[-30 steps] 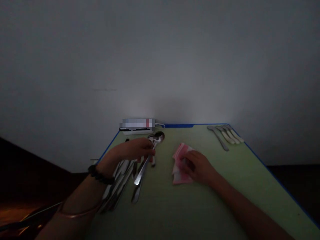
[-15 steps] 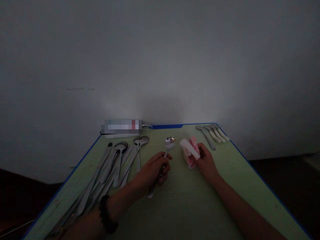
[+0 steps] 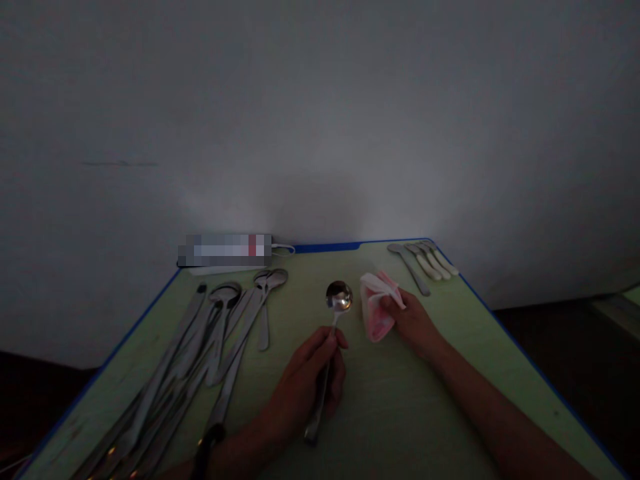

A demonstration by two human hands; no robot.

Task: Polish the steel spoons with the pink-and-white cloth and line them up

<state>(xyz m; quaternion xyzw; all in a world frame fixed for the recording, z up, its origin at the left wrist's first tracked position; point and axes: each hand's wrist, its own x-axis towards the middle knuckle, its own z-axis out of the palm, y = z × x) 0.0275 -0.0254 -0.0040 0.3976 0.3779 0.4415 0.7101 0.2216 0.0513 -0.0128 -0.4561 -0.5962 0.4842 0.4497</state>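
Note:
My left hand (image 3: 315,370) is closed around the handle of a shiny metal spoon (image 3: 339,297), whose round bowl points away from me over the middle of the table. A pink and white cloth (image 3: 377,313) is bunched in my right hand (image 3: 413,320), thumb on top, just right of the spoon's bowl. Cloth and spoon are apart. Left of my left hand lies a loose pile of metal spoons and other long cutlery (image 3: 220,333), partly hidden by my wrist at its near end.
At the far right, a metal spoon (image 3: 410,270) lies beside several white-handled pieces of cutlery (image 3: 434,261). A blurred-out box-like object (image 3: 225,250) with a white cable stands at the back left. The green table (image 3: 450,427) has a blue edge and meets a grey wall (image 3: 325,120).
My left hand has come nearer to me with the spoon, whose bowl has turned. The cloth in my right hand has shifted and opened out somewhat. The view has moved slightly.

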